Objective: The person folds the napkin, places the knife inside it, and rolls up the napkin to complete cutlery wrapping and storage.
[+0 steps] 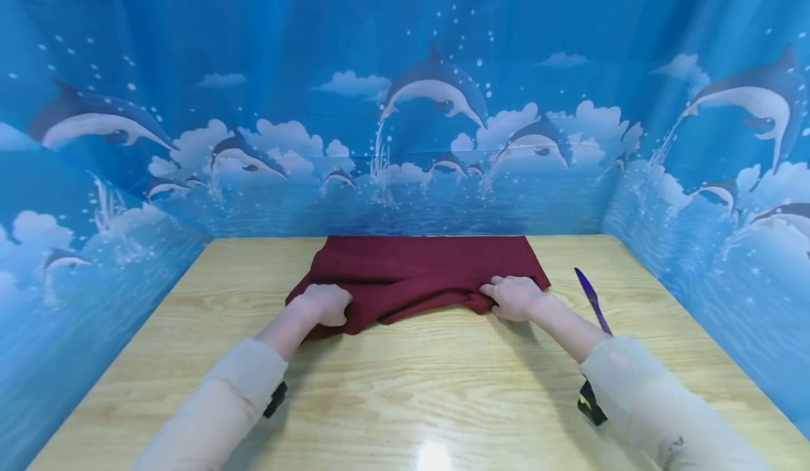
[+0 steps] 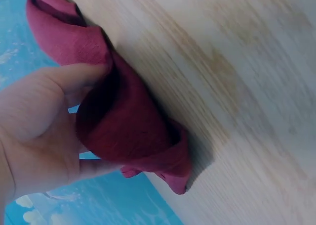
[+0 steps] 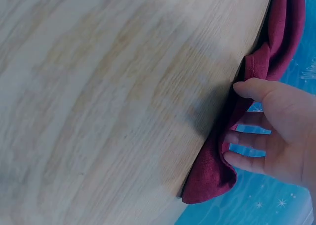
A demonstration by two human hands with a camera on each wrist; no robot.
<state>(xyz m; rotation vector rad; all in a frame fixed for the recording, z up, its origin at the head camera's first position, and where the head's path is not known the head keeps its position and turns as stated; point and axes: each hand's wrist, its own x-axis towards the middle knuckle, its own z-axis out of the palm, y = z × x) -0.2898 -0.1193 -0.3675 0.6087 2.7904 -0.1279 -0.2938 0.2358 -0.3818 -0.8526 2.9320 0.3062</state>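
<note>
A dark red cloth [image 1: 418, 263] lies across the far part of the table, its near edge bunched and raised in folds. At its left end my left hand [image 1: 325, 304] grips the near edge; in the left wrist view the thumb and fingers [image 2: 86, 75] pinch a curled fold of the cloth [image 2: 131, 121]. My right hand [image 1: 515, 297] holds the near edge at the right end. In the right wrist view, its thumb and fingers [image 3: 247, 140] are curled about the cloth's edge [image 3: 210, 180].
The table [image 1: 418, 386] has a light wood grain. A purple knife [image 1: 591, 299] lies to the right of the cloth, partly hidden by my right forearm. A blue curtain [image 1: 405, 105] printed with dolphins stands along the back and both sides.
</note>
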